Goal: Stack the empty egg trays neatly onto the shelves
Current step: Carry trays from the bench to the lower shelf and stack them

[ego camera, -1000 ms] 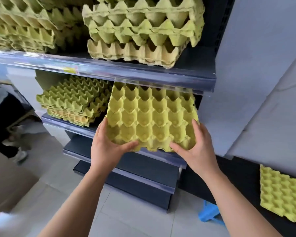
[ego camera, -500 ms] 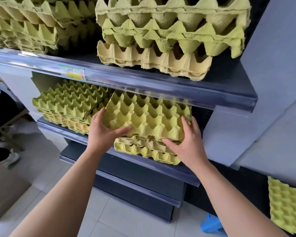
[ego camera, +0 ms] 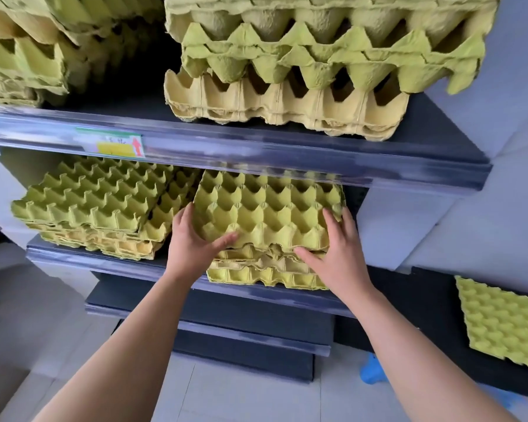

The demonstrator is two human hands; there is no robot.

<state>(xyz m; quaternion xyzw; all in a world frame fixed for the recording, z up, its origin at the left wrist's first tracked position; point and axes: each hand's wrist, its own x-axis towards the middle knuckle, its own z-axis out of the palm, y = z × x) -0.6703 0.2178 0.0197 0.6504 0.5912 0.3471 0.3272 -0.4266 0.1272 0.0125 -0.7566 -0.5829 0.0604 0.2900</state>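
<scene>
A yellow-green empty egg tray (ego camera: 265, 214) lies cups-up on top of a low stack of trays (ego camera: 265, 277) on the middle shelf (ego camera: 134, 271), its back rows under the upper shelf. My left hand (ego camera: 192, 242) rests on its front left corner, fingers straight along the left side and thumb laid along the front edge. At the front right corner my right hand (ego camera: 339, 254) does the same, fingers up the right side and thumb along the front. A second stack (ego camera: 95, 202) sits on the same shelf to the left, touching this one.
The upper shelf (ego camera: 256, 147) overhangs close above and carries two taller tray stacks (ego camera: 287, 71) (ego camera: 22, 56). Dark lower shelves (ego camera: 226, 324) jut out below. A single tray (ego camera: 500, 321) lies on a dark surface at the right, with a blue object (ego camera: 371, 373) on the floor.
The tray went from tilted and held in front of the shelf to lying flat on the stack, pushed further in. Both hands moved forward with it.
</scene>
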